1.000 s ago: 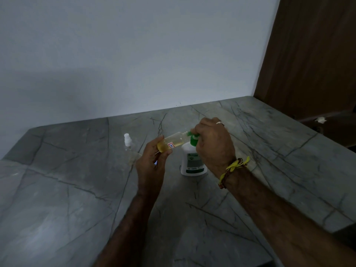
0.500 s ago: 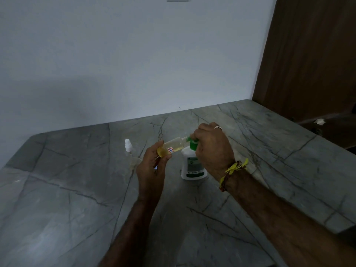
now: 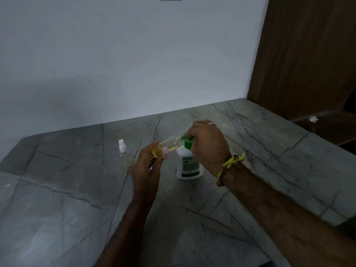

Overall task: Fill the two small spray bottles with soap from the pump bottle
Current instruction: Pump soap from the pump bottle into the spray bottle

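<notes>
— Grey veined stone countertop (image 3: 57, 199) is running under a pale wall; what is sitting at the far left of the action?

— One small spray bottle (image 3: 123, 151) is standing upright on the stone, clear-bodied with its white sprayer cap on. It is so transparent in this dim light that I cannot tell how much is in it.

— And moving right?

— The left hand (image 3: 148, 168) is pinching the base of the second spray bottle (image 3: 169, 146) between thumb and curled fingers, holding it tilted nearly on its side, neck pointing right. It is uncapped, showing yellowish liquid along its lower part and a small label with red print.

— Where is its mouth pointing?

— It is meeting the green nozzle of the pump bottle (image 3: 188, 166), a white bottle with a green label standing on the counter just right of the left hand.

— And the right hand (image 3: 208, 143)?

— It is curling over the green pump head, fingers bent down around it, a ring showing and a yellow thread band (image 3: 231, 162) circling the wrist. Brown wooden panel (image 3: 308, 54) is filling the far right.
</notes>
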